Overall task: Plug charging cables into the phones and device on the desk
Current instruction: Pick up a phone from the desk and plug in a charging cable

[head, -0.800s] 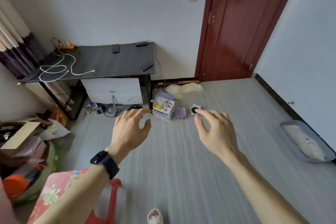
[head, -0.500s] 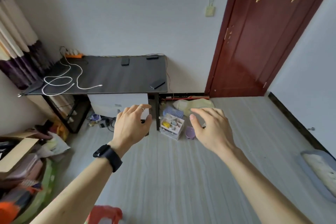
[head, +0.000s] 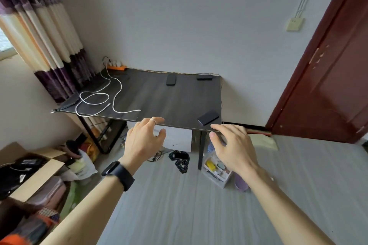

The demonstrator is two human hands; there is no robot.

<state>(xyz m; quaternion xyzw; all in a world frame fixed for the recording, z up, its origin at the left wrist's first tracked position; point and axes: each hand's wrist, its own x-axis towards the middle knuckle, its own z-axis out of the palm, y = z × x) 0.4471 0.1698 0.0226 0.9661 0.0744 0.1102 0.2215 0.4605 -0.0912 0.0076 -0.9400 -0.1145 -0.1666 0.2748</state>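
I see both hands held out in front of the dark desk (head: 159,101), empty, fingers spread and loosely curled. My left hand (head: 144,141) has a ring and a black wristband (head: 118,174); my right hand (head: 233,147) hangs near the desk's front right corner. On the desk, white cables (head: 99,99) coil at the left, running back to an orange power strip (head: 117,66). Two dark phones (head: 171,80) lie near the back edge and a third phone (head: 208,117) near the front right corner. A red-brown door (head: 328,85) stands at right.

Both hands outstretched, left hand (head: 143,141) and right hand (head: 233,146) empty, fingers spread.
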